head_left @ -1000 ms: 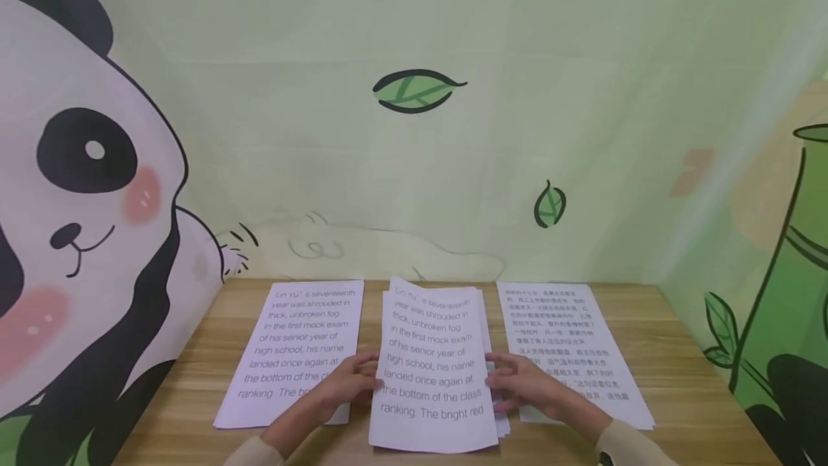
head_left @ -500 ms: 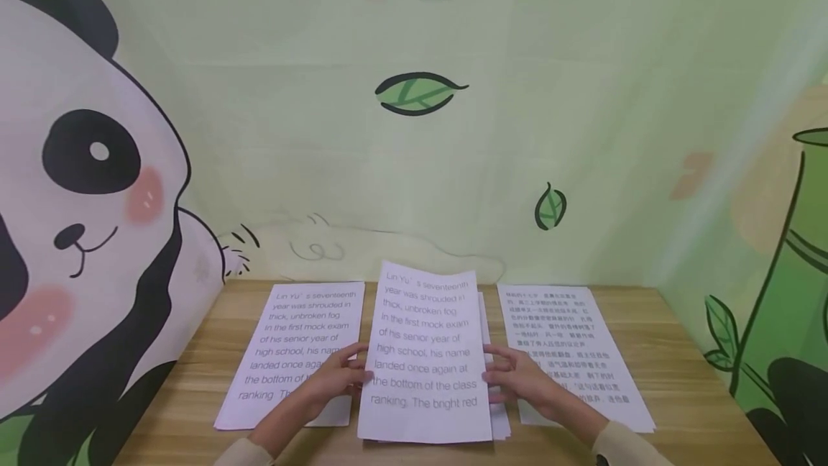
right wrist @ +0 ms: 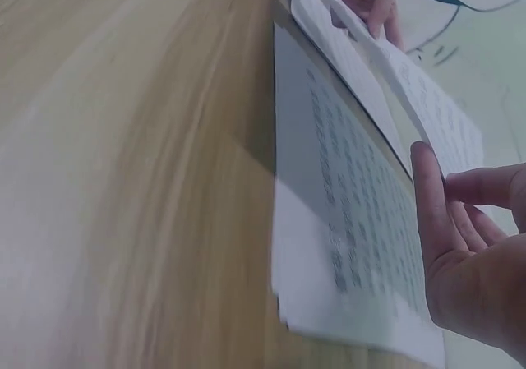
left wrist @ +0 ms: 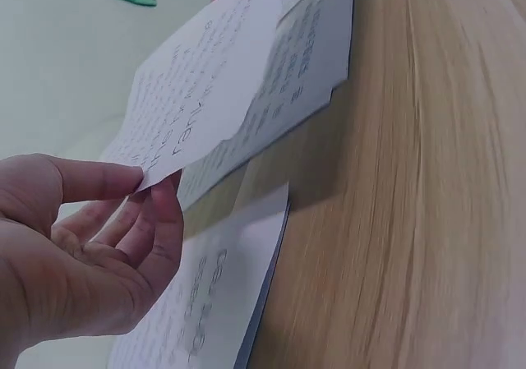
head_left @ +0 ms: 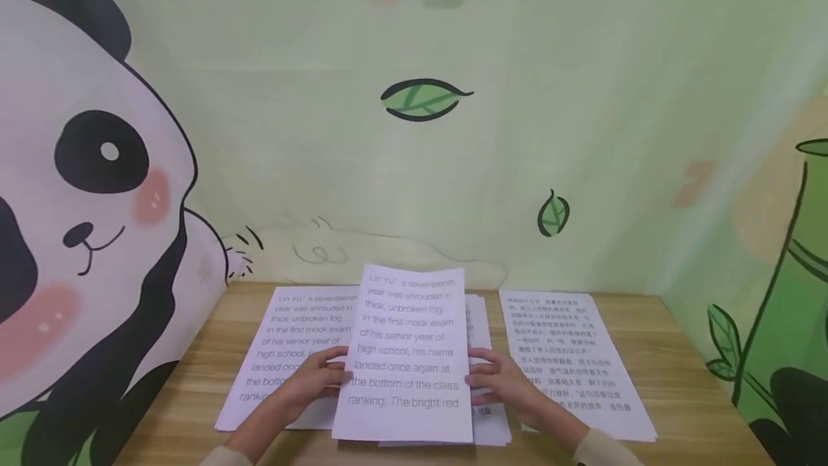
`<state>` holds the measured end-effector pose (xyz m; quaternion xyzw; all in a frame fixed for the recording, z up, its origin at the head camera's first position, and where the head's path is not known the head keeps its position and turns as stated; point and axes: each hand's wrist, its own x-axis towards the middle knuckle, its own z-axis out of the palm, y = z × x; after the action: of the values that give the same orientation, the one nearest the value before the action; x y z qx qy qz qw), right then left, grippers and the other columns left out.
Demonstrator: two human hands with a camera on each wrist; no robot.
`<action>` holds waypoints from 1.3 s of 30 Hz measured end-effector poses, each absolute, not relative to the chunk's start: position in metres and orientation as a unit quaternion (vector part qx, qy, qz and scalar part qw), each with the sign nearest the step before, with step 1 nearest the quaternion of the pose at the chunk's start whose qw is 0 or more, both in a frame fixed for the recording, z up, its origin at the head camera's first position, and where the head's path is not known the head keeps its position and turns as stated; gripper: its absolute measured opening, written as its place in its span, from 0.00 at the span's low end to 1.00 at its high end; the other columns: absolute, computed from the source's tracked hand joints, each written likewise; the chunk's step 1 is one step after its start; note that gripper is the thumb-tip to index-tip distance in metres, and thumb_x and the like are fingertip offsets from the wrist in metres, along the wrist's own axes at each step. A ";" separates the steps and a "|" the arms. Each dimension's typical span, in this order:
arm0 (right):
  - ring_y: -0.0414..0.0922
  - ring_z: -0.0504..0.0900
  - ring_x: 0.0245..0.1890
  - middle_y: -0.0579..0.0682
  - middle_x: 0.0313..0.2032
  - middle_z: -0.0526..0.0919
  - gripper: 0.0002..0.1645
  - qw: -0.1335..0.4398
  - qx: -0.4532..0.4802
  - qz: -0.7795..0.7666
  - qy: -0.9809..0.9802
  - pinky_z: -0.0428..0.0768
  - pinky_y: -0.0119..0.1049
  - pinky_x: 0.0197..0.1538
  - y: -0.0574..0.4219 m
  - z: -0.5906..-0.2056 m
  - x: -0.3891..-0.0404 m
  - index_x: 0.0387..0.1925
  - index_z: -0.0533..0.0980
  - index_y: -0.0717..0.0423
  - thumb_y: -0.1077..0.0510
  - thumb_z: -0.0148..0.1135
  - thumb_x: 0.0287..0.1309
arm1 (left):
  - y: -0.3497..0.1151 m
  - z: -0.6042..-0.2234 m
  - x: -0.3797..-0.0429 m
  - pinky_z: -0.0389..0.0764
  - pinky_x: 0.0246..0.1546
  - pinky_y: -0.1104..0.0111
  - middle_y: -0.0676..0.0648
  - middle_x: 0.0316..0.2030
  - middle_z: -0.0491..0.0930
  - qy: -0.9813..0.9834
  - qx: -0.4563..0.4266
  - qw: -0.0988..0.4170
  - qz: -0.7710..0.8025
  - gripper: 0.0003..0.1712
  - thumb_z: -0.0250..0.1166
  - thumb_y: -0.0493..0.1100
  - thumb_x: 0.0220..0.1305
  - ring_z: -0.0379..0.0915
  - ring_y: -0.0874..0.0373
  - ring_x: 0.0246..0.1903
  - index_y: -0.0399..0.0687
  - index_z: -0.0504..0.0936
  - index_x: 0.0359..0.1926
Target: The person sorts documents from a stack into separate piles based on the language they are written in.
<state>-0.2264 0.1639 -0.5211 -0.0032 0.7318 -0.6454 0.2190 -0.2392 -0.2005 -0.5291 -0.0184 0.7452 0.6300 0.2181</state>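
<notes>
A sheet of paper (head_left: 404, 351) with large printed English text is held up between both hands at the middle of the table. My left hand (head_left: 315, 383) pinches its left edge, thumb on top and fingers beneath, as the left wrist view shows. At the opposite edge my right hand (head_left: 507, 385) pinches the same sheet between thumb and fingers. Below it lies a middle stack of paper (head_left: 490, 423), mostly hidden, with smaller Chinese print showing. The held sheet overlaps the right side of a left stack of paper (head_left: 249, 408), whose top page bears the same English text.
A right stack of paper (head_left: 576, 358) with Chinese print lies to the right of the middle one. All rest on a wood-grain table (head_left: 686, 380). Behind stands a pale green cloth backdrop (head_left: 310, 128) with a panda, leaves and bamboo.
The sheet has risen off the middle stack and shifted left with both hands, straightening somewhat. More of the Chinese print beneath it shows. The camera view has shifted slightly.
</notes>
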 end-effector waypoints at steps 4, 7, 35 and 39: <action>0.47 0.88 0.45 0.60 0.51 0.85 0.41 0.235 -0.007 -0.656 0.717 0.89 0.45 0.48 0.145 -0.525 -0.227 0.74 0.58 0.68 0.63 0.63 0.65 | -0.216 -0.527 -0.239 0.85 0.49 0.60 0.41 0.50 0.85 0.751 -0.034 0.208 0.626 0.36 0.62 0.36 0.67 0.85 0.52 0.46 0.32 0.63 0.73; 0.48 0.88 0.46 0.60 0.51 0.85 0.41 0.247 -0.018 -0.665 0.704 0.89 0.45 0.48 0.130 -0.528 -0.229 0.74 0.58 0.69 0.64 0.62 0.65 | -0.229 -0.525 -0.236 0.85 0.47 0.61 0.44 0.49 0.86 0.754 -0.049 0.194 0.626 0.35 0.62 0.36 0.67 0.85 0.54 0.44 0.32 0.64 0.72; 0.48 0.89 0.43 0.61 0.47 0.87 0.35 0.298 -0.040 -0.722 0.623 0.88 0.45 0.51 -0.004 -0.545 -0.263 0.70 0.67 0.67 0.68 0.63 0.61 | -0.339 -0.536 -0.223 0.79 0.39 0.66 0.31 0.57 0.80 0.788 -0.175 0.087 0.583 0.32 0.59 0.37 0.71 0.79 0.61 0.38 0.27 0.64 0.71; 0.48 0.89 0.44 0.64 0.48 0.87 0.36 0.317 -0.053 -0.718 0.618 0.88 0.43 0.52 -0.013 -0.544 -0.263 0.71 0.65 0.69 0.67 0.63 0.63 | -0.349 -0.543 -0.223 0.77 0.38 0.68 0.29 0.56 0.79 0.811 -0.172 0.081 0.554 0.31 0.59 0.38 0.71 0.78 0.60 0.38 0.28 0.66 0.70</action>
<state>-0.2635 -0.0126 -0.5444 -0.0530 0.6179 -0.7175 0.3170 -0.2233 -0.3491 -0.5429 -0.1724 0.8108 0.5535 0.0811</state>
